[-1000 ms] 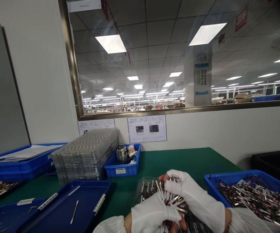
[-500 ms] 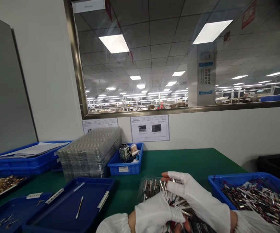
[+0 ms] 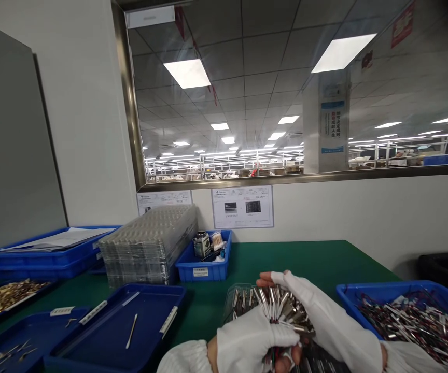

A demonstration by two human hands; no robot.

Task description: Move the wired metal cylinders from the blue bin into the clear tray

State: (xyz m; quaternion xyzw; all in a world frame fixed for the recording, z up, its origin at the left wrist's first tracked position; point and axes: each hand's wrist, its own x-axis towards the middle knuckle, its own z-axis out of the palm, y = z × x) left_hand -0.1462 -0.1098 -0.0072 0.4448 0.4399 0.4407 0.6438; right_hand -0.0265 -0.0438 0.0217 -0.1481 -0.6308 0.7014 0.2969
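My left hand [image 3: 253, 334], in a white fingerless glove, is closed around a bundle of slim silvery metal cylinders with thin wires [image 3: 276, 305]. Its fingertips show below the bundle, among red and dark wires. My right hand [image 3: 311, 305], gloved the same way, has its fingers stretched out along the far right side of the bundle, the palm facing it. Under and behind both hands is a clear plastic tray [image 3: 229, 306] with more of these metal parts in it. The hands hide much of this tray.
To the right, a blue bin [image 3: 344, 292] holds a heap of similar wired parts. A dark blue tray [image 3: 107, 336] with a cotton swab [image 3: 131, 331] lies left. Behind it stand stacked clear trays [image 3: 142, 248] and a small blue bin [image 3: 204, 272]. Brass-coloured pieces [image 3: 6, 298] lie far left.
My right hand has shifted off the top of the bundle to its right side, with the fingers straighter. More of the metal cylinders show, fanned out. The view has shifted slightly.
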